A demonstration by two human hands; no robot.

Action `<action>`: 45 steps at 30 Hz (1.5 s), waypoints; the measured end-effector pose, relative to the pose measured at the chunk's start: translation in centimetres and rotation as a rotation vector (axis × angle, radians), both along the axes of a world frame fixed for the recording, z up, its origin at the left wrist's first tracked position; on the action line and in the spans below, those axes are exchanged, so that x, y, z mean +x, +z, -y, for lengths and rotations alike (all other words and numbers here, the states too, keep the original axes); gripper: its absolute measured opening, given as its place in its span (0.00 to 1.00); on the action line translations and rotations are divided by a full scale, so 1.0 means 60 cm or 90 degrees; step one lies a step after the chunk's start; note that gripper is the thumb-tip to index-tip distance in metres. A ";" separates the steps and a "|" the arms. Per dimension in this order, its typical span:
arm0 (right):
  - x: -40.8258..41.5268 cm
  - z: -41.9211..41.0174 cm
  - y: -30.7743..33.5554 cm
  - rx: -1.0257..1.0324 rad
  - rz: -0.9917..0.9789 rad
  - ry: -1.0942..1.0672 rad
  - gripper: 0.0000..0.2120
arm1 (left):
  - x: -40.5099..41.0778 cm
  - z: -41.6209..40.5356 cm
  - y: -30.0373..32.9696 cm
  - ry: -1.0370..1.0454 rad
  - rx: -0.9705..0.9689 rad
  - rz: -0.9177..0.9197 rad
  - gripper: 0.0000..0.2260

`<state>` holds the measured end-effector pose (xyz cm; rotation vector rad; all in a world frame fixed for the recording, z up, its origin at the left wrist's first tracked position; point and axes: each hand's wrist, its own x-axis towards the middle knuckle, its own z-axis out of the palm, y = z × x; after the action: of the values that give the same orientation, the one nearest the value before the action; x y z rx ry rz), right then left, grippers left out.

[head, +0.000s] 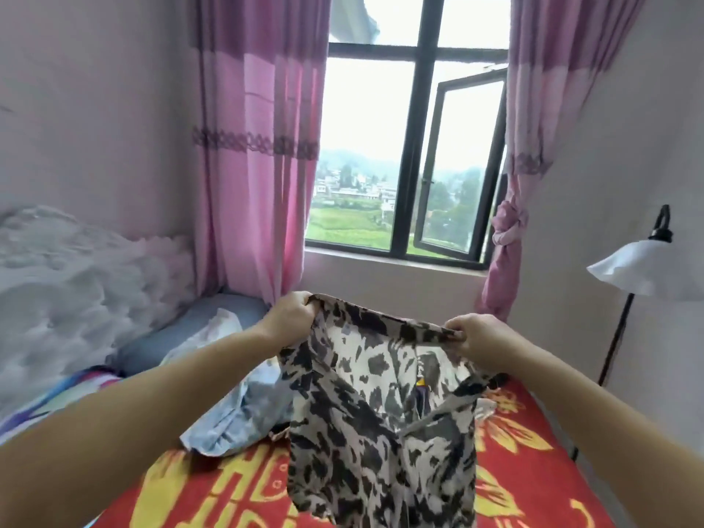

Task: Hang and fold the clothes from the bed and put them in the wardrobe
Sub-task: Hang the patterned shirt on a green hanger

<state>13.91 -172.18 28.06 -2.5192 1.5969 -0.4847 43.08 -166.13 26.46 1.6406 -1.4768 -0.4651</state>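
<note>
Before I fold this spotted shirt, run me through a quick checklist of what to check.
1. Left hand grips the spotted shirt at its top edge: ok.
2. Right hand grips the other top corner: ok.
3. Shirt hangs flat: not ok, the front is creased and folded over.
4. Space on the red blanket for folding: ok.
5. Light blue garment lies apart from the shirt: cannot tell.
6. Wardrobe open: cannot tell, out of view.

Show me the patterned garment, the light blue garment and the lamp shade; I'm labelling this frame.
patterned garment (381,432): head view, middle of its hanging front.
light blue garment (244,413): head view, crumpled middle, on the bed.
lamp shade (644,270): head view, white top surface.
</note>
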 end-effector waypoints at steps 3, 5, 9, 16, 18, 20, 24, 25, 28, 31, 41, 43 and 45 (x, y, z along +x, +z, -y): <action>0.118 -0.005 0.020 -0.044 0.026 -0.009 0.08 | 0.115 -0.058 0.016 0.083 0.047 0.150 0.11; 0.217 -0.022 0.038 -0.056 0.055 0.029 0.10 | 0.195 -0.107 0.038 0.131 0.048 0.158 0.11; 0.408 -0.076 0.064 0.002 0.228 0.145 0.12 | 0.340 -0.226 0.095 0.228 -0.003 0.120 0.12; 0.644 -0.185 0.090 0.040 0.440 0.305 0.13 | 0.503 -0.436 0.121 0.315 0.029 0.086 0.14; 0.690 -0.216 0.098 0.040 0.453 0.345 0.13 | 0.519 -0.492 0.127 0.343 0.051 0.049 0.15; 0.728 -0.245 0.105 0.055 0.462 0.388 0.12 | 0.527 -0.548 0.134 0.373 0.094 0.046 0.18; 0.788 -0.311 0.117 0.053 0.441 0.469 0.13 | 0.519 -0.660 0.130 0.366 0.181 0.068 0.16; 0.802 -0.332 0.119 0.048 0.446 0.495 0.14 | 0.517 -0.686 0.126 0.381 0.195 0.076 0.19; 0.844 -0.394 0.117 0.072 0.421 0.591 0.14 | 0.513 -0.761 0.119 0.491 0.198 0.099 0.17; 0.885 -0.452 0.102 0.115 0.420 0.648 0.13 | 0.513 -0.831 0.120 0.616 0.152 0.081 0.08; 0.989 -0.711 0.031 0.282 0.268 0.816 0.19 | 0.485 -1.091 0.054 0.955 0.016 -0.031 0.12; 1.005 -0.771 0.021 0.323 0.251 0.834 0.19 | 0.493 -1.147 0.045 0.988 -0.024 -0.076 0.09; 1.025 -0.831 0.012 0.354 0.243 0.847 0.18 | 0.504 -1.204 0.038 1.004 -0.064 -0.122 0.10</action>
<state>75.44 -122.33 28.81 -2.2017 -0.2128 -0.2290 73.33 -93.91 28.75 2.0285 0.1919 0.3443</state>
